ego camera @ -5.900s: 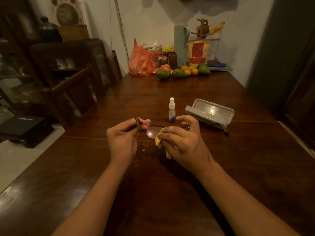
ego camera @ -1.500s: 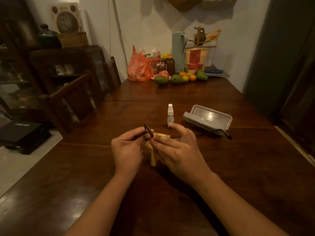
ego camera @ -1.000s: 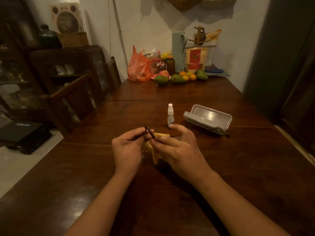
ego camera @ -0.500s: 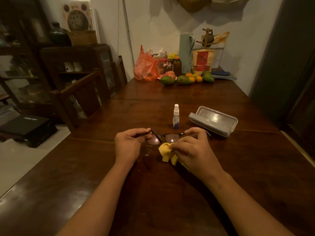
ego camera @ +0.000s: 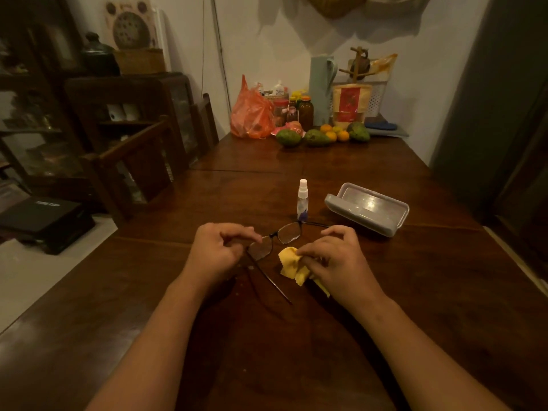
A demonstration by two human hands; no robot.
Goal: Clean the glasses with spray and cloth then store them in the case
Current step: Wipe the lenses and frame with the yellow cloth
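One wide-angle camera on the person's head looks forward and down along the table (ego camera: 430, 307). It sits close over the left hand (ego camera: 216, 253) and right hand (ego camera: 335, 259) at centre frame, with the wall (ego camera: 281, 40) across the top.

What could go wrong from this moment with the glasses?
The left hand seems to hold the glasses by one corner only, so they may twist or slip onto the table. The spray bottle stands upright close behind the far lens; moving the glasses toward the case could tip it.

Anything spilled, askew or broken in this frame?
Just a few small droplets on the table under the glasses, beside the left hand, probably spray. Spray bottle stands upright, case lies open; nothing looks damaged.
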